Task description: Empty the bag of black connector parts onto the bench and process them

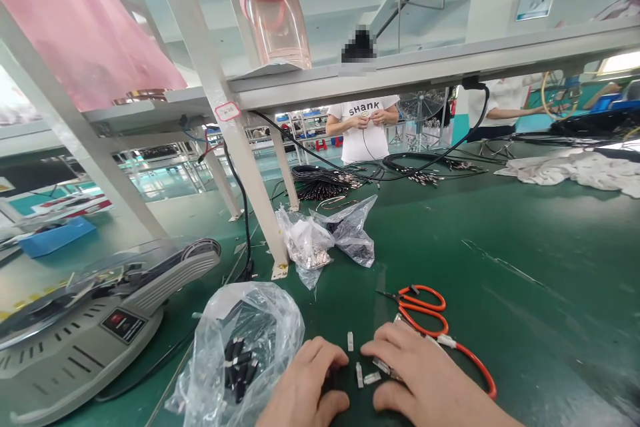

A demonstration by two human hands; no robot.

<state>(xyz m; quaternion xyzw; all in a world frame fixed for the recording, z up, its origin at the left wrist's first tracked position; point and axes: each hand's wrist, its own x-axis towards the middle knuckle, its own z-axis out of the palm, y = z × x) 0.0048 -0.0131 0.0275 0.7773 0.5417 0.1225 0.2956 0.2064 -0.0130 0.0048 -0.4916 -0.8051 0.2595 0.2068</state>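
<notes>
Small silver metal connector parts, short and blocky with a bright finish, lie scattered on the smooth, scuffed green work mat, just ahead of both hands. The left hand rests palm down, fingers curled, with a dark item showing by the fingertips; whether it is gripped cannot be told. The right hand is also palm down and curved, fingertips beside or on a silver part, grip equally unclear. Just left of the hands sits a crinkled clear plastic bag holding black cylindrical parts. Orange-handled scissors with looped grips lie just beyond the right hand. A grey tape dispenser stands further left. Farther along the mat lie two more clear bags and coiled black cables, facing a co-worker in a white T-shirt.
</notes>
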